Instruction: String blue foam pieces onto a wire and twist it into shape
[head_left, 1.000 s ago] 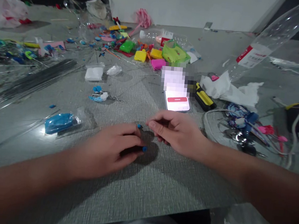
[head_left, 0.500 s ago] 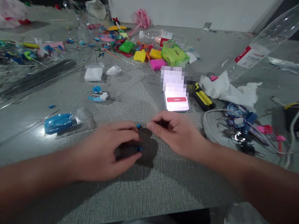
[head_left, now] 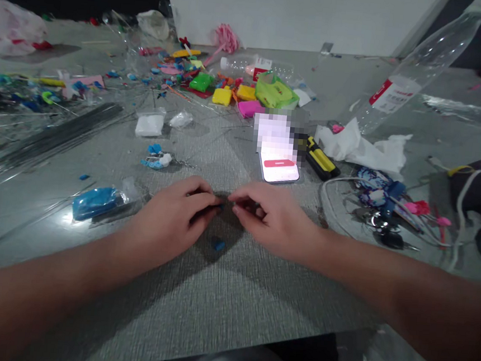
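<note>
My left hand [head_left: 173, 219] and my right hand [head_left: 268, 219] meet fingertip to fingertip low over the grey table [head_left: 231, 292]. Both are closed in a pinch around a tiny blue clay piece [head_left: 220, 206] held between them. A second small blue clay piece [head_left: 218, 245] lies loose on the table just below the hands, in their shadow. A bag of blue clay [head_left: 95, 201] lies to the left of my left hand.
A lit phone [head_left: 279, 162] lies just beyond the hands, a yellow-and-black tool [head_left: 320, 159] and crumpled tissue [head_left: 361, 149] to its right. Coloured clay blocks [head_left: 235, 93], thin wires [head_left: 54, 136], a clear plastic bottle [head_left: 419, 67] and cables with keys [head_left: 389, 210] crowd the far side.
My left hand has lifted off the lower blue piece, leaving it on the table, and moved up to meet my right hand at the upper blue piece.
</note>
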### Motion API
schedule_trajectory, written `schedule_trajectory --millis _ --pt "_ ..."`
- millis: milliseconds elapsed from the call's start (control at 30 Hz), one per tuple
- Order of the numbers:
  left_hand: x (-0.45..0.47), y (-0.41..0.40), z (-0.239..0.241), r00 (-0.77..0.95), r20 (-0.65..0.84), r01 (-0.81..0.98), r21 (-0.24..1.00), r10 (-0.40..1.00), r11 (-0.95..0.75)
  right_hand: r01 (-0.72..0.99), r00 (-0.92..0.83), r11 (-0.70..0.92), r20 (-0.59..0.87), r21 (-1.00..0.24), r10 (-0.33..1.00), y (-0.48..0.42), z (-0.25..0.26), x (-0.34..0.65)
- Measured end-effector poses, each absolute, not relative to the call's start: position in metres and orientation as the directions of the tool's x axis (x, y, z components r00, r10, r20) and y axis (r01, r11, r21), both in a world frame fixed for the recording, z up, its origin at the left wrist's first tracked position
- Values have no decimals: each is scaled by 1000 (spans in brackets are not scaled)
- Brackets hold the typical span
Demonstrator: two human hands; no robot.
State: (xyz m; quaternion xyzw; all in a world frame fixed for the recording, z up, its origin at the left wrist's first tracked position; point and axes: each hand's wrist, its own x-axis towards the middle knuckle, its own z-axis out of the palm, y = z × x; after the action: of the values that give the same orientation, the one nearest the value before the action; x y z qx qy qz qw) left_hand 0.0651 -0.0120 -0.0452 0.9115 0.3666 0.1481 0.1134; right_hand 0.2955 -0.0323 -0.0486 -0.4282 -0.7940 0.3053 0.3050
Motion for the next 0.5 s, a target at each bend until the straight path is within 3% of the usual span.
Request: schedule_trajectory --millis 200,500 --pt "65 -25 -37 612 336 625 348 716 -698 461 -522 557 297 -691 800 -31 -45 296" --pt "65 -31 -38 568 343 593 459 748 -661 389 -523 567 332 -726 785 -34 -45 295"
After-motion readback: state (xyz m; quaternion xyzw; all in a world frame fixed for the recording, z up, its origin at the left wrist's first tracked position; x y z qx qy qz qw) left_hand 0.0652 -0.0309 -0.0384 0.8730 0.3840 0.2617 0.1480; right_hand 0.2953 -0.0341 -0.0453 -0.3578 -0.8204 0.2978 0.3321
